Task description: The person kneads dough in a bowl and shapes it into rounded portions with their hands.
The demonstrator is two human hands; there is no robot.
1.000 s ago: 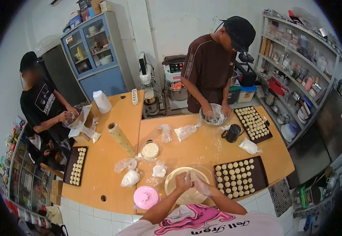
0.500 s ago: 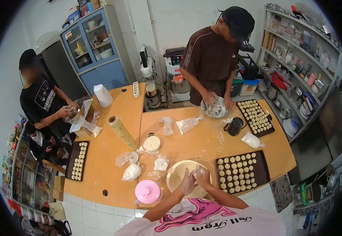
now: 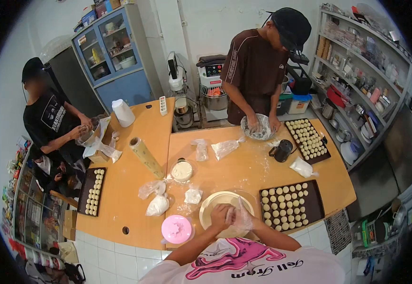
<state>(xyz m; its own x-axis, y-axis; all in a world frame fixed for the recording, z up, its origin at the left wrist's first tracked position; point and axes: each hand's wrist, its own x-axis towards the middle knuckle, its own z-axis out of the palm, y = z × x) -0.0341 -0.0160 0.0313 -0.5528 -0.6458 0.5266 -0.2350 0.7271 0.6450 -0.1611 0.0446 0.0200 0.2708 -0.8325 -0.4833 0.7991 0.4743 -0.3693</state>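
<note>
Hands [image 3: 223, 216] re-clasped over bowl [image 3: 214, 200]; shirt [image 3: 282, 267] reads "…ell From".

Wearer at 6 o'clock: loose pale pinkish-white cloth shirt [image 3: 263, 279], sleeves ending short of the forearms [image 3: 277, 237]. Across its chest, near 6 o'clock, a large swirling hot-pink print [image 3: 225, 258], edges curved, darker streaks running through. Flowing black script lettering [image 3: 292, 267] toward 5 o'clock, one word reading upside down from here.

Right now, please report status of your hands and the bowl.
Left hand, right hand together over bowl; anything between them hidden. Bowl on table. Tray close beside, not blocking.
</note>
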